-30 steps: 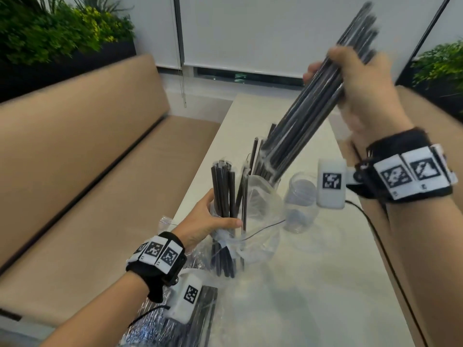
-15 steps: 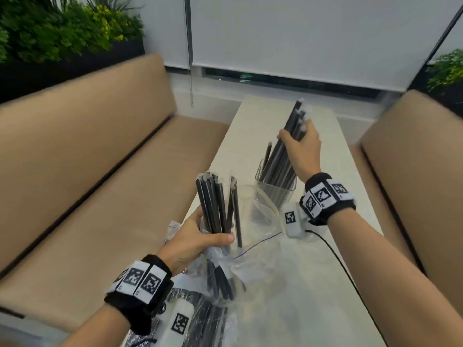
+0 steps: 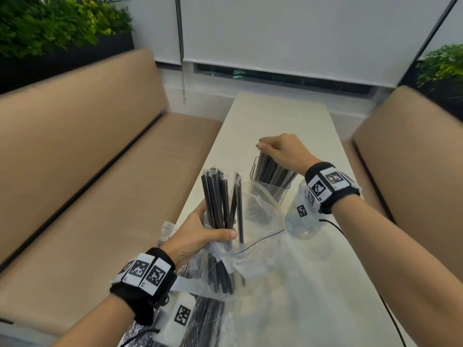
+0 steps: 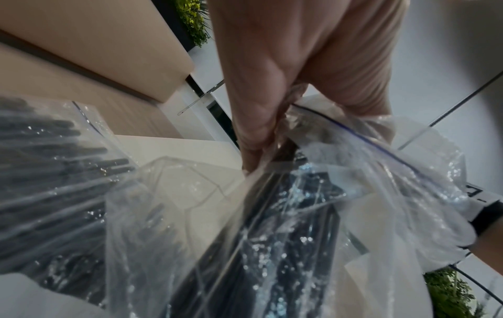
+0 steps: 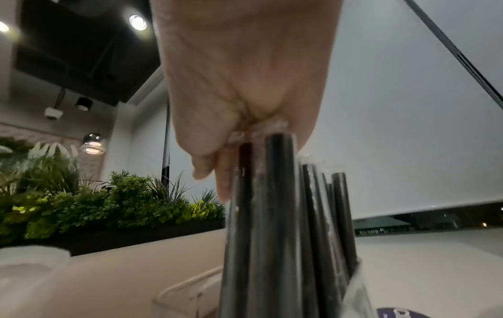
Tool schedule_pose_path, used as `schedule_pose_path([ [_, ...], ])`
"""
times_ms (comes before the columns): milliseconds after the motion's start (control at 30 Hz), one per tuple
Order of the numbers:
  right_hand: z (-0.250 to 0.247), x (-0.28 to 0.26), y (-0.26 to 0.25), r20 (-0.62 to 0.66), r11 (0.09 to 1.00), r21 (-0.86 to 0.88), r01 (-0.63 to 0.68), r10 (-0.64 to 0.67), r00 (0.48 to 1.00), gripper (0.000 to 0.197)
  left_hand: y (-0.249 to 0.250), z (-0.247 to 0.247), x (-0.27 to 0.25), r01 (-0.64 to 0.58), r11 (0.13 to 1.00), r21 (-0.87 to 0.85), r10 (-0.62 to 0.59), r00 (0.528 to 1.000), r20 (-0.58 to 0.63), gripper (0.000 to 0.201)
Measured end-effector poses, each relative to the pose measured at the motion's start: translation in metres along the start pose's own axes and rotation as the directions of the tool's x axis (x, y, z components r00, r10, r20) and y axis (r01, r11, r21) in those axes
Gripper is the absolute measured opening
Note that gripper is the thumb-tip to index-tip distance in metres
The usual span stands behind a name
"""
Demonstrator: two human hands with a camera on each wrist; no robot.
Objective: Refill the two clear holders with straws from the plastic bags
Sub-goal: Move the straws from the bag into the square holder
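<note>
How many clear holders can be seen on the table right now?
2. One holder, packed with straws, sits under the right hand. The other holder, looking empty, stands nearer, partly hidden behind that wrist. More could be hidden.

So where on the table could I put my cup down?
The far end of the table, beyond the right hand, is bare. So is the near right part. The left edge is crowded with straw bags and the holder.

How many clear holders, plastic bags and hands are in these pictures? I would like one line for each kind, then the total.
Clear holders: 2 (filled holder, empty holder)
Plastic bags: 2 (held bag, lying bag)
Hands: 2 (left hand, right hand)
Black straws: too many to count
Total: 6, without the straws
</note>
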State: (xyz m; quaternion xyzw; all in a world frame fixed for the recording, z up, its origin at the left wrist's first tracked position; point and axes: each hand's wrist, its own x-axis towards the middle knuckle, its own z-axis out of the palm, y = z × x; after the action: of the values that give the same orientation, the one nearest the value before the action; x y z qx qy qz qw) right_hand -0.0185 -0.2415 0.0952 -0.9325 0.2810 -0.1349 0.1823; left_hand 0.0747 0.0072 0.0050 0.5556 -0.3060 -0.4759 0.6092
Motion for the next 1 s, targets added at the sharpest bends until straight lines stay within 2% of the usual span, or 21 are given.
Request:
schedule_pose_path([
  [33,0.000,-0.003,0.001,0.014,1.000,0.003,0.001,-0.001,1.000,0.046,0.000,0.000,0.001,0.004,1.000,0.000,-0.004,1.000,0.001,0.061],
  [167,-0.009,-0.025,0.015,-0.137,0.975,0.216,-0.053,0.084,0.987,0.058,-0.003,-0.002,0.002,0.012,1.000,-0.011,-0.012,1.000,-0.005,0.063],
  [267,0.006,-0.032,0.025,-0.037,0.989,0.108,-0.104,0.109,0.993,0.087,-0.004,-0.007,0.001,0.019,0.999,-0.041,-0.020,1.000,-0.015,0.070],
  [333,0.018,-0.020,0.025,-0.027,0.990,0.090,-0.107,0.110,0.994,0.094,-0.004,-0.008,0.000,0.018,0.999,-0.030,-0.018,1.000,-0.012,0.075],
  [400,0.022,-0.004,0.021,-0.071,0.989,0.119,-0.093,0.101,0.992,0.091,-0.004,-0.009,0.000,0.011,1.000,-0.018,-0.011,1.000,-0.010,0.072],
  [467,0.025,0.008,0.018,-0.085,0.984,0.162,-0.069,0.083,0.993,0.079,-0.004,-0.008,0.000,0.003,1.000,-0.015,-0.003,1.000,-0.004,0.069],
  [600,0.025,0.020,0.013,-0.168,0.966,0.257,-0.035,0.080,0.982,0.020,-0.005,-0.009,-0.001,-0.008,1.000,-0.021,0.008,1.000,-0.004,0.056],
  [667,0.013,0.023,0.010,-0.237,0.962,0.272,-0.011,0.079,0.968,0.013,-0.006,-0.011,-0.001,-0.010,1.000,-0.024,0.010,1.000,0.000,0.057],
  [767,-0.004,0.027,0.012,-0.268,0.961,0.276,-0.011,0.087,0.959,0.017,-0.007,-0.012,0.000,-0.011,0.999,-0.033,0.011,1.000,0.003,0.055],
  [833,-0.003,0.026,0.016,-0.151,0.975,0.209,-0.074,0.106,0.983,0.027,-0.006,-0.011,0.001,-0.014,1.000,-0.028,0.014,1.000,0.007,0.055],
  [900,0.003,0.020,0.017,-0.003,0.992,0.012,-0.128,0.128,0.992,0.044,-0.007,-0.010,0.003,-0.017,1.000,-0.013,0.017,1.000,0.011,0.057],
  [933,0.005,0.015,0.017,0.014,0.989,-0.070,-0.129,0.130,0.991,0.052,-0.006,-0.009,0.004,-0.014,1.000,-0.004,0.014,1.000,0.012,0.057],
  [1000,-0.004,0.004,0.012,-0.107,0.985,-0.136,-0.107,0.092,0.990,0.057,-0.005,-0.007,0.007,-0.009,1.000,0.012,0.008,1.000,0.013,0.059],
])
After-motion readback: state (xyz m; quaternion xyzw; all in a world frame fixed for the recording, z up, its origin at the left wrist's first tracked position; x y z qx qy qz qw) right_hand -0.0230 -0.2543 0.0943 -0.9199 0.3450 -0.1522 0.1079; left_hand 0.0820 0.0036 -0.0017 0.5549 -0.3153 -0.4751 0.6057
